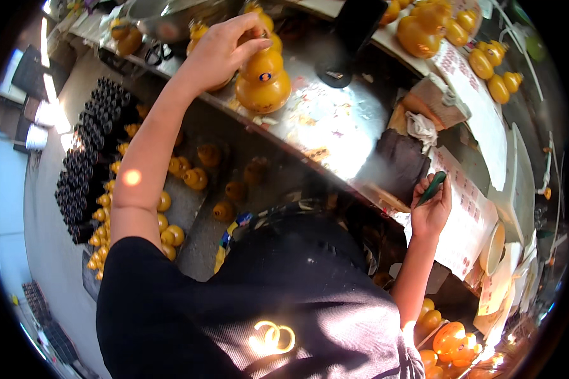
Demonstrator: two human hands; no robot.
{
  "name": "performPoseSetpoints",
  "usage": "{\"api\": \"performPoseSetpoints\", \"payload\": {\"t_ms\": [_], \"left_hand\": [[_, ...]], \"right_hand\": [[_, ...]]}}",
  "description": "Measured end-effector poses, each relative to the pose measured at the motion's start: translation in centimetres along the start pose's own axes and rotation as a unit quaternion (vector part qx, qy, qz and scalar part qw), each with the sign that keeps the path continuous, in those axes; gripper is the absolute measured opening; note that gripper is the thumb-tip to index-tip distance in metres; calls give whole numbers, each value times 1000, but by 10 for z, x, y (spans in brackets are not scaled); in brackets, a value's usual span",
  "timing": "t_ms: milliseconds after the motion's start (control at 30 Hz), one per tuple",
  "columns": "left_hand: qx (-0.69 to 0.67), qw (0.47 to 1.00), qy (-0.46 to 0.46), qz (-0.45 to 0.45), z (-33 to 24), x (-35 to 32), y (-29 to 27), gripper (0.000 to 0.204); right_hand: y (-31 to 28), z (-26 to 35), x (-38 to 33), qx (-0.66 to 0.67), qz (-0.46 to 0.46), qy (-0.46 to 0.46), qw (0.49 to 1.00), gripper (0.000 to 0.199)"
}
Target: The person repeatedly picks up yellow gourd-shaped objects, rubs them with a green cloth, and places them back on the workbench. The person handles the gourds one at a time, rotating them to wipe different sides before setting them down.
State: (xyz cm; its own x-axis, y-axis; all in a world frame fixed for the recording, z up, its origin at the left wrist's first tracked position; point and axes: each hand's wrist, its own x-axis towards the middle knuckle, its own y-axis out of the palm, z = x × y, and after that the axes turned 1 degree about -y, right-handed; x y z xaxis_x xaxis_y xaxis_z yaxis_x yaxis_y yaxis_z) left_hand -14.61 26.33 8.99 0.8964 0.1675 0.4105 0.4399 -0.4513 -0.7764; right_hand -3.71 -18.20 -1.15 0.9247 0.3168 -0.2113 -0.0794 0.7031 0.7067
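Note:
My left hand (231, 47) reaches to the far side of the worktable, its fingers closed around the upper part of a glossy yellow gourd (263, 88). The gourd stands upright near the table's edge and bears a small round blue and red mark. More yellow gourds stand just behind that hand, partly hidden by it. My right hand (431, 205) is at the right, palm up, closed on a slim dark green tool (432, 188). The tool's exact kind cannot be made out. Beneath the right hand lies a white sheet with rows of red prints (464, 218).
A metal basin (171, 22) sits at the far left of the worktable (325, 117). A dark phone-like object on a stand (335, 74), a brown block (436, 101) and a dark cloth (401, 158) lie rightward. Gourds crowd the floor at left (171, 235), beside black bottle-like items (95, 151).

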Motion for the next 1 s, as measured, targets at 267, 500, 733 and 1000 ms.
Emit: {"api": "performPoseSetpoints", "payload": {"t_ms": [267,500,733,1000], "left_hand": [[-70,968,57,-235,21,-29,31,22],[-51,855,-255,-449,103,-209,100,16],[339,684,-623,-170,169,-553,137,25],[235,595,-733,-230,171,-693,151,31]], "right_hand": [[54,-23,12,-12,59,58,997,22],[96,-52,21,-21,177,130,975,30],[118,-80,15,-58,168,184,967,44],[142,-104,3,-113,147,168,968,36]]}}
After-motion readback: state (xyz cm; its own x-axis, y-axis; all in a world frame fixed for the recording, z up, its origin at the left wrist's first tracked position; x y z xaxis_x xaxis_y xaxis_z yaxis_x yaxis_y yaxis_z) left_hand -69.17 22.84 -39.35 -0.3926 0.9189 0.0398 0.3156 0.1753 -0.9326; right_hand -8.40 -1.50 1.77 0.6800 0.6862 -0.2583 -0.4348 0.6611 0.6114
